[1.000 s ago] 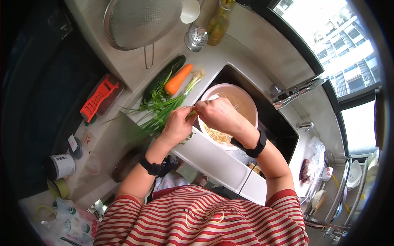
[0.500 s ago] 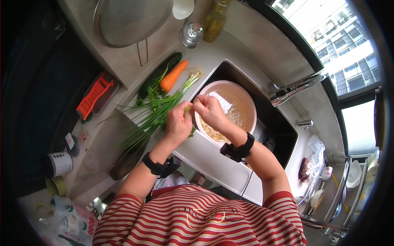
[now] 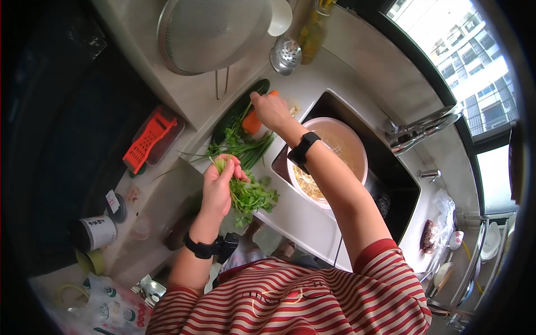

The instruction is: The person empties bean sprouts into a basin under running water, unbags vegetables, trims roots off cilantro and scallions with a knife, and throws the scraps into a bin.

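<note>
My left hand [image 3: 221, 180] is closed around the pale stems of a bunch of cilantro [image 3: 255, 195], whose leaves hang over the counter edge. Over the orange carrot [image 3: 252, 123], my right hand [image 3: 273, 111] has its fingers pinched together; what they hold, if anything, is hidden. A dark green cucumber [image 3: 231, 118] lies beside the carrot. Green onions [image 3: 258, 151] and more leafy herbs [image 3: 224, 146] lie on the counter between my two hands. In the sink, a pink basin [image 3: 365, 159] of water holds bean sprouts [image 3: 309, 184], partly covered by my right forearm.
The dark sink [image 3: 399, 192] has a chrome faucet [image 3: 421, 131] behind it. A mesh strainer [image 3: 215, 33], a slotted ladle [image 3: 286, 54] and a glass bottle [image 3: 314, 33] are at the back. An orange grater [image 3: 149, 142] lies on the left; a dish rack [image 3: 472, 262] stands right.
My hands have separated. The right one moved from above the basin's edge to the carrot; the left one moved slightly left and down, and its cilantro shows more fully.
</note>
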`<state>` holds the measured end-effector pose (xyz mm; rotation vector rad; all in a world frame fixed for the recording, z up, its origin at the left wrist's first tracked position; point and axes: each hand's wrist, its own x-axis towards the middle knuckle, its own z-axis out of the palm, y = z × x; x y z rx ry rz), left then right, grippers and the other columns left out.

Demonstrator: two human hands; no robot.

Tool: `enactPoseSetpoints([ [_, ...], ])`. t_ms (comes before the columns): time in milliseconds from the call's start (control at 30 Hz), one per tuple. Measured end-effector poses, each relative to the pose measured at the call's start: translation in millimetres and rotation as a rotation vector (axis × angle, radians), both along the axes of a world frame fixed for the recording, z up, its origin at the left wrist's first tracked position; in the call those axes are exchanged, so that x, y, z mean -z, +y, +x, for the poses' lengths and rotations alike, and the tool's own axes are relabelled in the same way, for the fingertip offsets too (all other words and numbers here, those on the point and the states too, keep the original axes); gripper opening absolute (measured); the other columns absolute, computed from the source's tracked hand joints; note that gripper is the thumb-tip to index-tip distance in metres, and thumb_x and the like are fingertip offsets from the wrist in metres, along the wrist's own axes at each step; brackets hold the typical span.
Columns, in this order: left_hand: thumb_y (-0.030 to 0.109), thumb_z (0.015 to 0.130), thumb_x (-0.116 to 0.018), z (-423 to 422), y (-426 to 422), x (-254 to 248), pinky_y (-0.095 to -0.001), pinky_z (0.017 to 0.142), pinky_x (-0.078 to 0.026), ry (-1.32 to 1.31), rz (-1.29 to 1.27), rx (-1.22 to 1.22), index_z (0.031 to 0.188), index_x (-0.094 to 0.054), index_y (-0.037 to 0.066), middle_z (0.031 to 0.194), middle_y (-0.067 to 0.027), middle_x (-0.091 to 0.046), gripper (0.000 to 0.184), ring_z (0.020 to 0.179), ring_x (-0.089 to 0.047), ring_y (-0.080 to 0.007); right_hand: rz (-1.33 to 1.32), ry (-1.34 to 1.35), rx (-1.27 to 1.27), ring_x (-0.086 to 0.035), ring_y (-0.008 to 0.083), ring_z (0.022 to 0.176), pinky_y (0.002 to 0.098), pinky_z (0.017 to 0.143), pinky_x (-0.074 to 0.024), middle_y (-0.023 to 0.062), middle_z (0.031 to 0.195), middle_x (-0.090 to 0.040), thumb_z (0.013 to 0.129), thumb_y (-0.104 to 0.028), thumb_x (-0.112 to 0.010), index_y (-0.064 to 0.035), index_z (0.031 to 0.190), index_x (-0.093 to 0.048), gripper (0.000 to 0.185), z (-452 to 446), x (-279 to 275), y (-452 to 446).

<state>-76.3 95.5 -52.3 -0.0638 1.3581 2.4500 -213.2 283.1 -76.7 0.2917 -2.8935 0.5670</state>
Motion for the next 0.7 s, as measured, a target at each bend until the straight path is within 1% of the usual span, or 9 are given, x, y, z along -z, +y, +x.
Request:
enactPoseSetpoints([
  [100, 0.016, 0.094, -0.046, -2, -10, 2, -0.0289, 0.064, -0.047, 0.008, -0.017, 0.002, 0.090, -0.052, 0.005, 0.070, -0.0013, -0.049, 0.013, 0.066, -0.050, -0.0116, 0.200, -0.041, -0.121, -0.062, 0.0326, 0.076, 0.0432, 0.062, -0.0472, 0.0138, 0.075, -0.063, 0.076, -0.005, -0.049, -0.0065, 0.098, -0.053, 0.022, -7, 3, 0],
  [200, 0.017, 0.094, -0.047, -2, -14, 3, -0.0273, 0.063, -0.046, 0.005, -0.014, -0.001, 0.090, -0.052, 0.006, 0.070, -0.0010, -0.049, 0.013, 0.065, -0.049, -0.0111, 0.228, 0.110, -0.274, -0.063, 0.0327, 0.072, 0.0433, 0.062, -0.0488, 0.0152, 0.075, -0.062, 0.079, -0.007, -0.046, -0.0051, 0.094, -0.053, 0.016, -16, 7, 4],
  [367, 0.014, 0.094, -0.047, -9, -14, 9, -0.0247, 0.060, -0.043, 0.111, -0.122, -0.053, 0.090, -0.054, 0.005, 0.071, 0.0004, -0.050, 0.012, 0.065, -0.047, -0.0062, 0.315, 0.071, -0.379, -0.063, 0.0329, 0.070, 0.0412, 0.059, -0.0498, 0.0145, 0.074, -0.061, 0.077, -0.006, -0.049, -0.0016, 0.089, -0.052, 0.013, 5, -24, 0],
  [433, 0.006, 0.089, -0.052, -9, -10, 9, -0.0275, 0.066, -0.045, 0.141, -0.417, -0.125, 0.094, -0.057, 0.002, 0.079, -0.0056, -0.056, 0.008, 0.071, -0.054, -0.0135, 0.350, 0.022, -0.436, -0.063, 0.0313, 0.065, 0.0394, 0.053, -0.0498, 0.0144, 0.072, -0.061, 0.075, -0.005, -0.051, -0.0003, 0.085, -0.051, 0.011, 38, -47, -6],
  [467, 0.006, 0.089, -0.052, -9, -4, 5, -0.0275, 0.066, -0.045, 0.135, -0.412, -0.124, 0.094, -0.057, 0.002, 0.079, -0.0056, -0.056, 0.008, 0.071, -0.054, -0.0135, 0.373, 0.006, -0.475, -0.063, 0.0302, 0.062, 0.0385, 0.050, -0.0496, 0.0144, 0.071, -0.060, 0.074, -0.004, -0.051, 0.0001, 0.083, -0.050, 0.010, 58, -53, -8],
  [533, -0.005, 0.079, -0.055, -15, 15, -7, -0.0321, 0.076, -0.047, 0.821, -0.805, -0.321, 0.100, -0.058, -0.001, 0.091, -0.0135, -0.059, 0.022, 0.084, -0.059, -0.0261, 0.313, 0.060, -0.522, -0.061, 0.0277, 0.057, 0.0376, 0.047, -0.0485, 0.0123, 0.065, -0.057, 0.073, -0.005, -0.052, -0.0008, 0.079, -0.047, 0.009, 93, -67, -10],
  [567, -0.011, 0.069, -0.054, -15, 21, -5, -0.0352, 0.084, -0.045, 0.835, -0.867, -0.258, 0.106, -0.056, -0.003, 0.101, -0.0184, -0.057, 0.037, 0.096, -0.056, -0.0353, 0.251, 0.056, -0.507, -0.060, 0.0273, 0.055, 0.0370, 0.047, -0.0481, 0.0111, 0.063, -0.056, 0.073, -0.005, -0.053, -0.0012, 0.078, -0.046, 0.009, 105, -70, -10],
  [600, -0.013, 0.066, -0.053, -14, 26, -5, -0.0366, 0.081, -0.046, 0.837, -0.905, -0.187, 0.105, -0.057, -0.003, 0.099, -0.0172, -0.058, 0.040, 0.094, -0.056, -0.0343, 0.190, 0.053, -0.491, -0.060, 0.0268, 0.054, 0.0364, 0.046, -0.0477, 0.0098, 0.061, -0.054, 0.072, -0.005, -0.053, -0.0016, 0.077, -0.045, 0.010, 115, -73, -8],
  [700, -0.010, 0.066, -0.052, -14, 39, -5, -0.0386, 0.075, -0.047, 0.892, -0.935, -0.120, 0.094, -0.058, -0.002, 0.092, -0.0154, -0.058, 0.030, 0.087, -0.056, -0.0338, 0.177, 0.092, -0.417, -0.059, 0.0264, 0.054, 0.0355, 0.046, -0.0462, 0.0091, 0.061, -0.054, 0.075, -0.010, -0.056, -0.0034, 0.078, -0.046, 0.013, 131, -71, 3],
])
